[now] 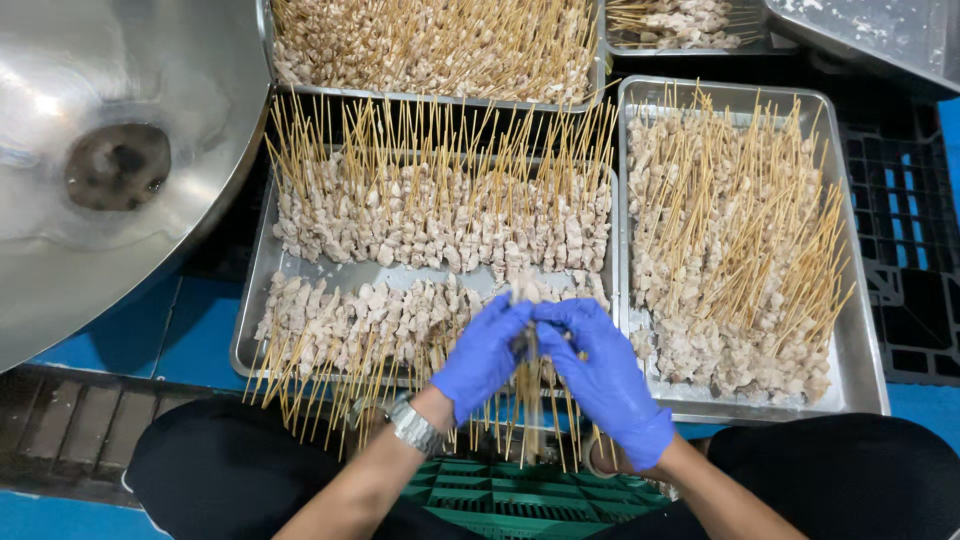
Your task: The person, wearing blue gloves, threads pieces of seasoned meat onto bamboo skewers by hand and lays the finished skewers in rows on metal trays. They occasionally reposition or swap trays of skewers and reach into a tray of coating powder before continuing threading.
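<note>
Both gloved hands meet over the near edge of the middle tray (262, 290): left hand (482, 355) and right hand (605, 375) have fingers clamped together on one meat skewer (527, 350). Skewer rows crowd both sides, sticks overhanging the rim. Right tray (865, 330) sits just beside, barely any gap.

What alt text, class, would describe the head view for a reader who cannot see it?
Two blue-gloved hands, left hand and right hand, meet over a metal tray of meat skewers, pinching one skewer between them. More skewer-filled trays lie beyond, and a large steel bowl sits at left.
</note>
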